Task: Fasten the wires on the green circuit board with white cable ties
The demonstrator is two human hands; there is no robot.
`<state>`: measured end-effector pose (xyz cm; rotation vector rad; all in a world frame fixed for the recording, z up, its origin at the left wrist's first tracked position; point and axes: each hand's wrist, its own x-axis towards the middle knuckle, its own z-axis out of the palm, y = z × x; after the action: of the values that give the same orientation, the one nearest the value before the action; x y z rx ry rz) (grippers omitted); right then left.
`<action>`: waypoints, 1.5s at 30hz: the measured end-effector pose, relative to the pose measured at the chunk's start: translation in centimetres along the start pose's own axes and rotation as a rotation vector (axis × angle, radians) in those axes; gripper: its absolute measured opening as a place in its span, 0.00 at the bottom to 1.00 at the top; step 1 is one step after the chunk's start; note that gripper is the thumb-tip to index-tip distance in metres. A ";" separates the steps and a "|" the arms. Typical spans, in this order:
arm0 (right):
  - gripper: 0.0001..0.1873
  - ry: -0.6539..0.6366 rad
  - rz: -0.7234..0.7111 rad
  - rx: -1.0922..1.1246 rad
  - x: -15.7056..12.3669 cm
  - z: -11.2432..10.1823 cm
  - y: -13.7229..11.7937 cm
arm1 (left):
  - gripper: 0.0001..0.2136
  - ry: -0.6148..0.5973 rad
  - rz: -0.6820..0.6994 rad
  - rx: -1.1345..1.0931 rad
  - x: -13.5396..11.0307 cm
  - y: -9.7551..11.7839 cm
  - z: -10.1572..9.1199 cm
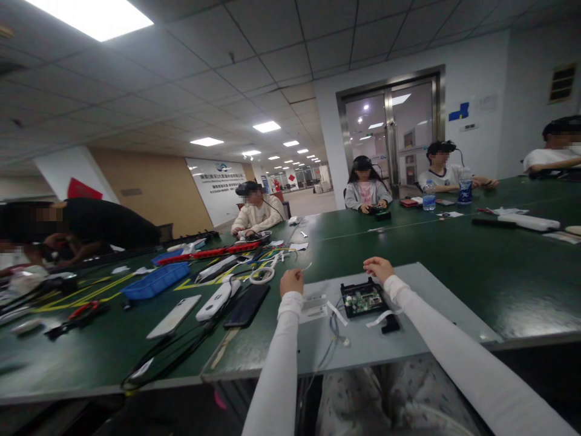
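Observation:
My left hand (292, 283) is closed just above the left edge of a grey board, its fingers pinched together. From them sticks out a thin white strip (306, 267), too small to tell its exact kind. My right hand (379, 269) hovers by the far edge of a black plastic housing, fingers loosely stretched, with nothing visible in them. Inside the black housing (347, 310) lies a green circuit board (363, 300). Grey cables with a white connector (346, 342) run beside it. White paper strips (380, 318) and a small black piece (390, 324) lie near it.
The grey board (422, 303) rests on the green table (476, 266). To the left are a black phone (247, 306), a white power bank (218, 301), a white phone (173, 317), a tape roll (262, 275) and a blue tray (155, 281). Several people sit around.

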<state>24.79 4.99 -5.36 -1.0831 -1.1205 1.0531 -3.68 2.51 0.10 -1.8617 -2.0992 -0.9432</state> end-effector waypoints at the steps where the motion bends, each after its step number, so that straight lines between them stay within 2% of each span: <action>1: 0.10 -0.010 0.002 0.022 -0.1 0.4 -0.6 | 0.09 0.000 0.039 -0.052 0.0 0.8 0.1; 6: 0.18 -0.141 -0.033 0.142 -1.0 2.5 -2.6 | 0.08 -0.037 0.217 -0.217 -1.2 4.6 0.8; 10: 0.25 -0.289 -0.121 0.136 -2.1 3.2 -1.8 | 0.08 -0.116 0.350 -0.253 -2.7 6.0 0.7; 14: 0.26 -0.324 -0.170 0.121 -2.2 2.8 -0.4 | 0.09 -0.128 0.402 -0.245 -3.3 6.8 -1.3; 18: 0.24 -0.261 -0.164 0.064 -1.5 2.0 0.5 | 0.09 -0.106 0.513 -0.248 -2.5 8.6 -4.3; 20: 0.22 -0.222 -0.153 0.039 -1.2 1.5 0.9 | 0.09 -0.089 0.548 -0.267 -2.0 9.5 -5.0; 22: 0.21 -0.179 -0.140 0.028 -1.2 1.2 1.3 | 0.09 -0.081 0.520 -0.295 -1.7 10.1 -4.5; 24: 0.21 -0.143 -0.121 0.014 -1.2 0.8 1.6 | 0.09 -0.113 0.430 -0.339 -1.8 10.0 -3.1; 28: 0.22 -0.104 -0.095 -0.002 -1.1 0.5 1.9 | 0.08 -0.237 0.206 -0.407 -2.8 8.3 0.7; 32: 0.22 -0.131 -0.131 0.019 -1.1 0.5 1.4 | 0.07 -0.225 0.099 -0.465 -3.9 6.8 2.7; 38: 0.23 -0.201 -0.179 0.054 -2.1 0.8 -0.3 | 0.07 -0.191 0.202 -0.566 -4.6 7.2 2.7; 45: 0.23 -0.338 -0.189 0.003 -3.6 1.4 -1.4 | 0.08 -0.189 0.344 -0.550 -5.2 8.1 2.5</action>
<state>23.06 1.41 -4.38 -0.7950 -1.4595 1.1107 5.62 -0.29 -1.91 -2.5581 -1.6187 -1.3949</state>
